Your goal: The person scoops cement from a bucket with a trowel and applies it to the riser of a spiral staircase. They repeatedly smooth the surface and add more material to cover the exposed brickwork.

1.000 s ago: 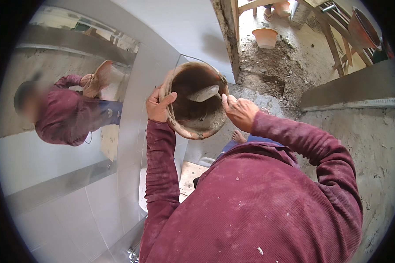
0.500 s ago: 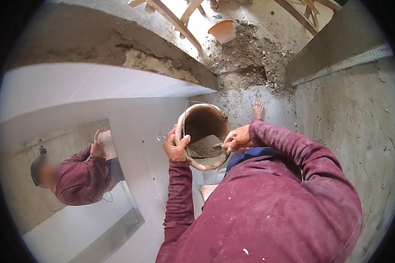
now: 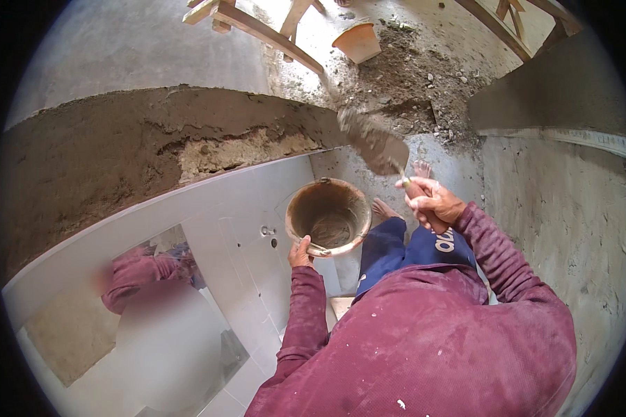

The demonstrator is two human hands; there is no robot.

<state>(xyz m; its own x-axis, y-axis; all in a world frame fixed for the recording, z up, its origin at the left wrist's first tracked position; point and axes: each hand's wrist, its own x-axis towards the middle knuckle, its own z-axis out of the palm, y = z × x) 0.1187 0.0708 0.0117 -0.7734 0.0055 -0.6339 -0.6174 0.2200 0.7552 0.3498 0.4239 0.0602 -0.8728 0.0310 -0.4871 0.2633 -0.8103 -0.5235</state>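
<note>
Your right hand point(image 3: 431, 203) has its fingers closed tight round the handle of the trowel point(image 3: 375, 144), whose mortar-loaded blade runs up and left from the grip toward the raw mortar bed point(image 3: 153, 149) on the wall top. Your left hand point(image 3: 300, 254) grips the near rim of the mortar bucket point(image 3: 329, 217), just below and left of the blade.

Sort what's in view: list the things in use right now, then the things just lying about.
In use:
- bucket, held at its rim by the left hand
- trowel loaded with mortar, in the right hand
- mortared wall top

Lying about:
- orange pot
- wooden trestle
- rubble heap
</note>
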